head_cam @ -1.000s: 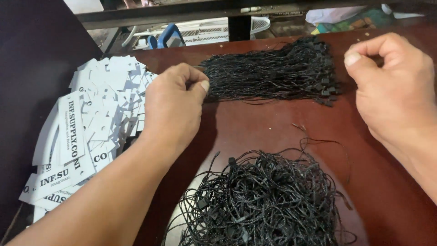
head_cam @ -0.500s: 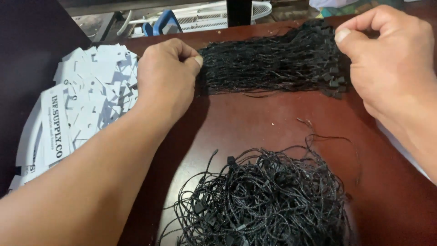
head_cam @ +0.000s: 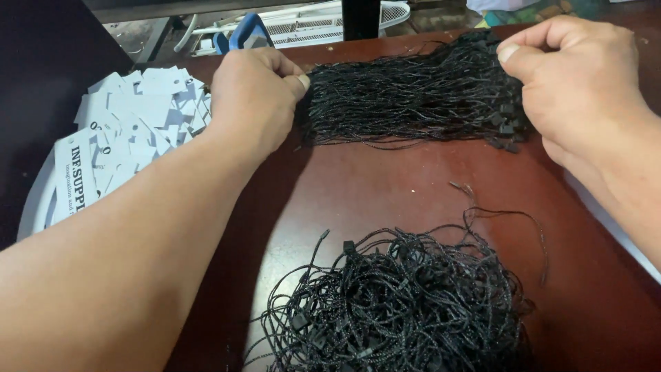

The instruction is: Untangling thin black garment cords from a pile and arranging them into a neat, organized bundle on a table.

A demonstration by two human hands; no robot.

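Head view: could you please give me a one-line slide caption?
Left hand and right hand grip opposite ends of a straight black cord bundle above a tangled pile.

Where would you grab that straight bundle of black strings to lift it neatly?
Probably at its two ends, coming from the sides. The bundle of black strings lies stretched left to right; the left hand pinches one end, and the right hand is at the end with the small clasps.
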